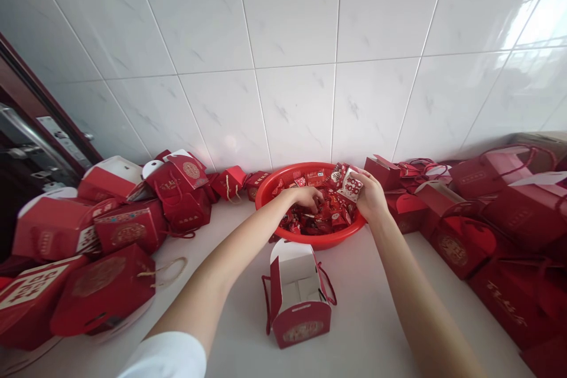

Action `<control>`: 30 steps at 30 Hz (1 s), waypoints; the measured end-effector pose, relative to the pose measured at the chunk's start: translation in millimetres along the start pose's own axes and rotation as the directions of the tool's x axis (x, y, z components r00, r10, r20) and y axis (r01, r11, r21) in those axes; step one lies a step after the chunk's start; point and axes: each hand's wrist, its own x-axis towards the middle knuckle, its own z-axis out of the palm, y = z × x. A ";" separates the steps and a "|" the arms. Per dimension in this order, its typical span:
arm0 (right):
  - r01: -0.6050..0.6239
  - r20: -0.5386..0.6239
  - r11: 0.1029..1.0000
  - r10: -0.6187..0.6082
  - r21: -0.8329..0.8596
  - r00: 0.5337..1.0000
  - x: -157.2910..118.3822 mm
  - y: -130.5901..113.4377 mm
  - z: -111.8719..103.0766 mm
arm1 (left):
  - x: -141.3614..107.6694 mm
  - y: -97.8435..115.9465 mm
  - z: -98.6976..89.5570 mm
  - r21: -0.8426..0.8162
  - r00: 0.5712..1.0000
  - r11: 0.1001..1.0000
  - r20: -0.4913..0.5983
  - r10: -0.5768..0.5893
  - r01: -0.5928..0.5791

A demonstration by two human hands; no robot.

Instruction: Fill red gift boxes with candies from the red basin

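A red plastic basket full of small red wrapped candies stands against the tiled wall. My left hand dips into it from the left, fingers bent down among the candies; what they pinch, if anything, is hidden. At the basket's right rim, my right hand is closed on red-and-white candy packets, raised above the rest. In front of the basket stands an open red gift box with cord handles at its sides. Its flaps are up and its white inside shows, with no candy visible in it.
Several red gift boxes are heaped on the left of the white table, some tipped over. More red boxes crowd the right side. A dark door frame with a metal handle is at the far left.
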 end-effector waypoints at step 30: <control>-0.028 0.032 0.999 0.029 -0.016 0.999 -0.9 -2.4 -0.1 | -1.7 15.9 -0.2 0.211 0.941 0.964 0.261 -0.214 0.160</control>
